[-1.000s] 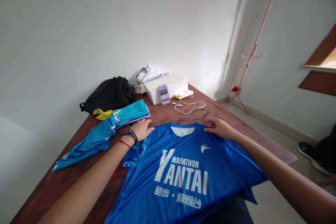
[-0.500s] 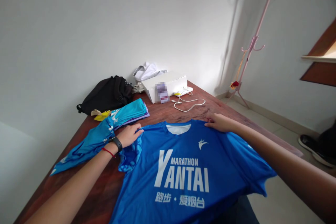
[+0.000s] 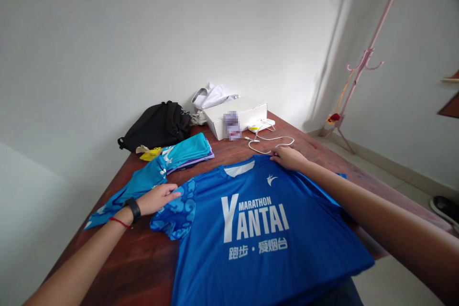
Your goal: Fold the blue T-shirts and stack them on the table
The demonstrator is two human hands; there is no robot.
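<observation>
So the blue shirt (image 3: 304, 248) is laid front side up on the wooden bench (image 3: 136, 258), collar (image 3: 240, 168) toward the wall, with its lower part running down past the bottom of the view. Right hand (image 3: 290, 158) is up at the shoulder beside the collar, and that grip looks closed, thumb and fingers pinched on the fabric there. Left hand (image 3: 156, 198) is over at the patterned sleeve (image 3: 182, 210), thumb and fingers close together at its upper edge, but honestly I can't tell if that grip is clamped on the cloth or just resting against it. My guess is having a hand on each side helps keep the top spread out and stops the slippery-looking material bunching up. Collar's pretty much smooth, though there are some soft creases in the body. The folded clothes (image 3: 191, 148) sit past the left hand, probably parked there to leave room for the shirt, with a teal garment (image 3: 143, 186) trailing off them toward the bench's left edge. Black bag (image 3: 154, 126), white box (image 3: 236, 107) and white cable (image 3: 279, 146) are farther back, which seems handy for staying out from under the fabric.
</observation>
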